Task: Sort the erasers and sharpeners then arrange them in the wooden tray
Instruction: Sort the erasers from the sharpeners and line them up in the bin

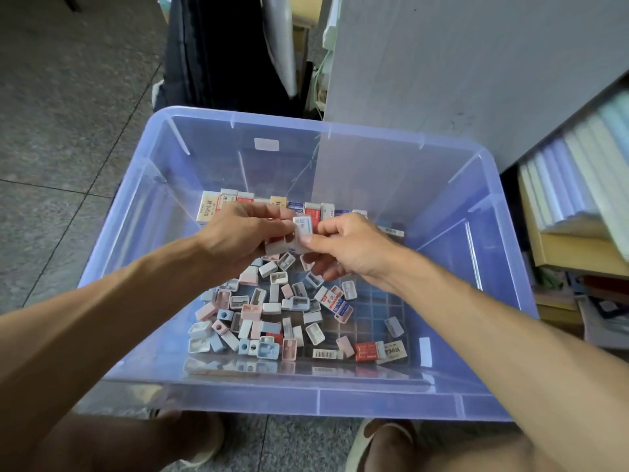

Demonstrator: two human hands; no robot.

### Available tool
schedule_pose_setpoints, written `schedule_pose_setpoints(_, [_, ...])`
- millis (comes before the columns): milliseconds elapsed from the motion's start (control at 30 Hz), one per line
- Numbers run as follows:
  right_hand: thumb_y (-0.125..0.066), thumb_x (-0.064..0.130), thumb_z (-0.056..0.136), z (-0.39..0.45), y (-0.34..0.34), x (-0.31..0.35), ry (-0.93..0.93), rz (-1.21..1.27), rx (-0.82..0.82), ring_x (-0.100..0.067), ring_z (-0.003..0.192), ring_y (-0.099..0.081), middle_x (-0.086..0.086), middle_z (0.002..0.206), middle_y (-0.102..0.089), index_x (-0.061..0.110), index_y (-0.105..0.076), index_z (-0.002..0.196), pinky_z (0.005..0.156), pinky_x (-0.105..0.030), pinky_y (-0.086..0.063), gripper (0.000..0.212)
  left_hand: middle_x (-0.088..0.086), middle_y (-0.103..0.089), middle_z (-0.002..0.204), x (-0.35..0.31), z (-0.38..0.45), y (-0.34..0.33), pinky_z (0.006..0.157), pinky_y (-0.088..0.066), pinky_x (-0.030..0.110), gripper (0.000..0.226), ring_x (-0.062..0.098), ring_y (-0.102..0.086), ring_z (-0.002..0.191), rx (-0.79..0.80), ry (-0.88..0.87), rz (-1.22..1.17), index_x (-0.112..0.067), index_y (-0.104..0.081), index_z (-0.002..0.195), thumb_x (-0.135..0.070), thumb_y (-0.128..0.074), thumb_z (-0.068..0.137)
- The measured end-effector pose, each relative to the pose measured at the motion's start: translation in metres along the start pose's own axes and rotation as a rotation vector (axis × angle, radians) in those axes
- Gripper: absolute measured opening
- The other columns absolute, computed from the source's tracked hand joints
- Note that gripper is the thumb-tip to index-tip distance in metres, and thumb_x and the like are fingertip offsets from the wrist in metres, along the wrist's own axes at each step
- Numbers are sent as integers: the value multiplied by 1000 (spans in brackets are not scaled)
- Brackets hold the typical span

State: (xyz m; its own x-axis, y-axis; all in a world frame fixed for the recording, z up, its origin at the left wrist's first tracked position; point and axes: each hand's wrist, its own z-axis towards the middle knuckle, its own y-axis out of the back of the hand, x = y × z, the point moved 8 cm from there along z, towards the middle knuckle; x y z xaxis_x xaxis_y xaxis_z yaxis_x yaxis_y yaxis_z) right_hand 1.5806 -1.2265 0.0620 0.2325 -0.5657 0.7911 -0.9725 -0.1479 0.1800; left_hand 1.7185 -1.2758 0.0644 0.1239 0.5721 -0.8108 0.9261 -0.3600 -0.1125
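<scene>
Plainly, the piece in play was a small white eraser (303,225) with a blue-printed sleeve, held above the loose pile and between the two hands. It stood roughly upright, its long axis running up and away from the viewer, its printed face turned toward the camera. The right hand (347,248) pinched its lower part with the thumb across the front; the left hand (240,233) closed in from the other side, its fingers curled round at least one pale block, probably a sharpener or eraser, though exactly how many it held could not be told.

Beyond the hands, against the far wall of the blue plastic bin (476,206), a row of erasers (238,201) stood on edge, side by side, so that the held one lay just short of that row and slightly to its right end. I judged the coming move to be a short forward reach, with the right hand nearer to the open end of the row.

Below the hands lay the unsorted heap of sharpeners (272,301) in pink, blue and white, mixed with a few stray erasers (377,350) near the front. A gridded floor showed under them; whether that was the wooden tray could not be told. Stacked books (571,185) stood outside to the right.
</scene>
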Motion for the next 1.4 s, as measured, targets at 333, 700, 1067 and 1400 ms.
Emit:
schedule_pose_setpoints(333, [-64,25,95,17,85,-31,-153,-127,-576,-31,108,-65,-12,110,-72,3,-73,103,97,-45,-53,25,22,-69,105,16,6,11,87,-56,38,16,31,-68,101,-125,128,107,-1,-70,88,6,-56,92])
schedule_pose_setpoints(700, [-82,18,81,40,84,-41,-137,-11,-624,-19,85,-70,5,80,-72,26,-67,63,81,-42,-61,24,22,-68,108,13,6,7,78,-61,32,20,32,-69,101,-55,114,75,-2,-67,99,12,-59,87])
schedule_pose_setpoints(1067, [-82,31,81,42,75,-40,-141,-80,-571,-18,84,-67,3,87,-72,23,-66,69,83,-46,-60,22,14,-71,88,9,9,5,72,-60,30,11,25,-71,82,-35,59,102,-4,-69,86,5,-68,81])
schedule_pose_setpoints(1400, [-69,29,91,14,39,4,11,-136,-224,-11,77,-66,1,91,-72,25,-69,86,70,-31,-59,6,7,-69,75,1,6,4,66,-59,28,10,18,-68,69,-23,-3,77,-5,-63,82,3,-70,80])
